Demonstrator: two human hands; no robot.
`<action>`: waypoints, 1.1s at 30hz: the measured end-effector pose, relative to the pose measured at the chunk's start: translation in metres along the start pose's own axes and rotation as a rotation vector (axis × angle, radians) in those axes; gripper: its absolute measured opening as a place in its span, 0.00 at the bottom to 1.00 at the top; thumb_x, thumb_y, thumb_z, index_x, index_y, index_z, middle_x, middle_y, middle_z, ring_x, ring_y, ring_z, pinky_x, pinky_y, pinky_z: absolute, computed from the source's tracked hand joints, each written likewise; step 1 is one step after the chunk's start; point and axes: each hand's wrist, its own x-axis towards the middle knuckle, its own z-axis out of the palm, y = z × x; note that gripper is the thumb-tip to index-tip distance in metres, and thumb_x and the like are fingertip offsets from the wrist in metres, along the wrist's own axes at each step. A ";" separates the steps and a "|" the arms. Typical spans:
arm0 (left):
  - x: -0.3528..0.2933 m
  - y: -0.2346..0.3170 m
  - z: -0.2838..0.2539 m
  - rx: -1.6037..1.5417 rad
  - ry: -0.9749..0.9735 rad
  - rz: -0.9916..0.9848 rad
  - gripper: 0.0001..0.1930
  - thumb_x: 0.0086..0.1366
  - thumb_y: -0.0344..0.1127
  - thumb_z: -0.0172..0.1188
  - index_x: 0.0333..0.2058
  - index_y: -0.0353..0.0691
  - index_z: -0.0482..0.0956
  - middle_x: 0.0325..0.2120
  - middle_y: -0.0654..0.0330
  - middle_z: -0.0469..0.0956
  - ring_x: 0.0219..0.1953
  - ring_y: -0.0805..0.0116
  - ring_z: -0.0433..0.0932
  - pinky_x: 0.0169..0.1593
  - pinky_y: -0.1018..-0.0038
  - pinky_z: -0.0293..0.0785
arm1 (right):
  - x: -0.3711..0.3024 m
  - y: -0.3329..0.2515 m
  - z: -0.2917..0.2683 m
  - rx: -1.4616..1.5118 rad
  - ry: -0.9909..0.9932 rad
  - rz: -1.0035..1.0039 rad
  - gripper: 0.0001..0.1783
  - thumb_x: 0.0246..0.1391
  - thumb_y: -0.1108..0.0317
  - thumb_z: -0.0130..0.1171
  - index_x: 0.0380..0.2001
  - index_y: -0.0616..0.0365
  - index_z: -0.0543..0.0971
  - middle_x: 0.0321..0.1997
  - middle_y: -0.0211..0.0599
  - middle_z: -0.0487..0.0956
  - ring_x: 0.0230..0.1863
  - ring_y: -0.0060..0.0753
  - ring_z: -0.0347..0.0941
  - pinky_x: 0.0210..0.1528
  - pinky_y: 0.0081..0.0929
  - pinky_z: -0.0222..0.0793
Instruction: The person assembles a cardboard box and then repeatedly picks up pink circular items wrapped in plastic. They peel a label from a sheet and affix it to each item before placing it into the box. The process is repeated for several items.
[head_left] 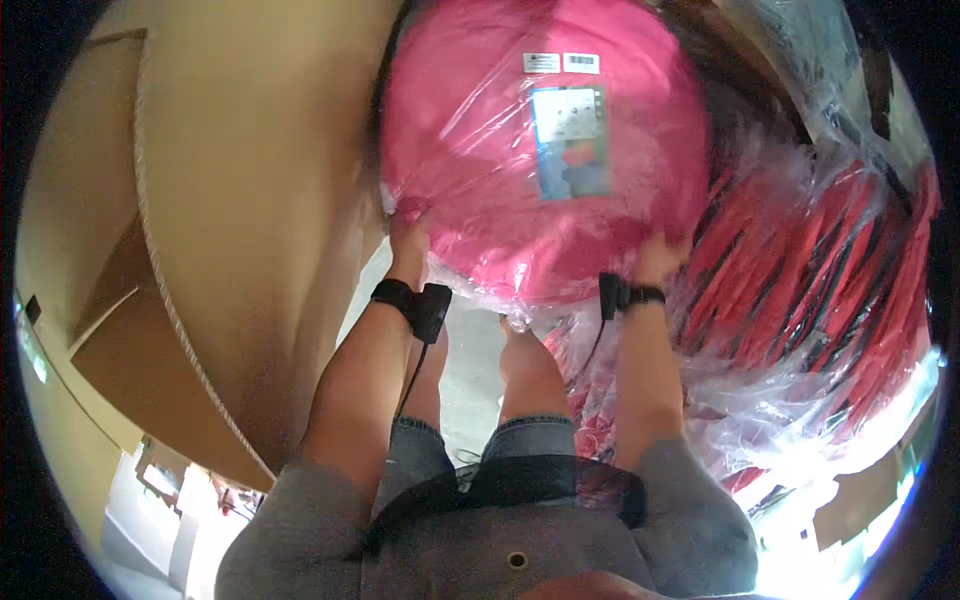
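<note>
Pink round pack [460, 170] is held out in front of the body, between a cardboard wall [250, 170] and a heap of red strips [760, 290]. Its near edge is gripped by the left hand [408, 250] at one side and by the right hand [658, 258] at the other. Some fingers are hidden or blurred, so how tight the grip is cannot be told.

The pack could be dropped, because it is wrapped in shiny plastic that may be slippery. The loose wrap [517, 312] at the near edge might be torn if it is pulled hard. The thin cord [412, 380] from the left wristband [395, 294] could be caught on something.

Below, bare legs and a strip of pale floor [470, 370] can be seen, so a foot might be bumped by a fall. On the left, the way is blocked by the tall cardboard, and the pack could be scraped there. On the right, the strips are covered with crumpled plastic, which could be snagged. Farther off, more clear plastic [810, 50] is bunched up.
</note>
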 end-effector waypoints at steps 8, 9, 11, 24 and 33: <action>-0.016 0.013 0.011 -0.077 0.028 0.038 0.31 0.44 0.31 0.63 0.49 0.34 0.62 0.44 0.55 0.69 0.45 0.59 0.69 0.49 0.66 0.66 | -0.072 0.021 -0.066 -0.039 0.037 0.842 0.28 0.50 0.54 0.54 0.50 0.56 0.64 0.48 0.35 0.70 0.45 0.37 0.67 0.44 0.35 0.64; -0.026 0.022 0.017 -0.101 0.004 0.022 0.29 0.47 0.30 0.62 0.49 0.35 0.62 0.44 0.55 0.69 0.44 0.59 0.70 0.49 0.64 0.67 | -0.071 0.019 -0.070 0.067 -0.028 0.851 0.28 0.49 0.53 0.55 0.50 0.56 0.64 0.48 0.35 0.70 0.46 0.37 0.67 0.45 0.35 0.64; -0.048 0.046 0.018 -0.172 -0.123 -0.086 0.27 0.50 0.29 0.60 0.50 0.36 0.62 0.43 0.54 0.70 0.44 0.57 0.70 0.49 0.61 0.68 | -0.066 0.013 -0.076 0.284 -0.162 0.859 0.30 0.48 0.51 0.55 0.50 0.57 0.64 0.49 0.36 0.69 0.48 0.37 0.66 0.46 0.34 0.65; -0.247 0.198 0.050 -0.292 -0.519 -0.166 0.10 0.51 0.24 0.56 0.35 0.29 0.74 0.35 0.53 0.74 0.37 0.62 0.73 0.44 0.68 0.70 | -0.034 -0.120 -0.118 0.325 -0.474 1.053 0.19 0.45 0.61 0.53 0.40 0.61 0.71 0.40 0.40 0.75 0.42 0.40 0.71 0.44 0.38 0.68; -0.408 0.259 -0.022 -0.497 -0.661 -0.171 0.14 0.54 0.27 0.54 0.40 0.31 0.70 0.38 0.53 0.73 0.43 0.60 0.71 0.51 0.64 0.66 | -0.131 -0.286 -0.208 0.223 -0.557 0.370 0.31 0.39 0.69 0.59 0.48 0.68 0.63 0.45 0.44 0.71 0.44 0.36 0.69 0.48 0.34 0.66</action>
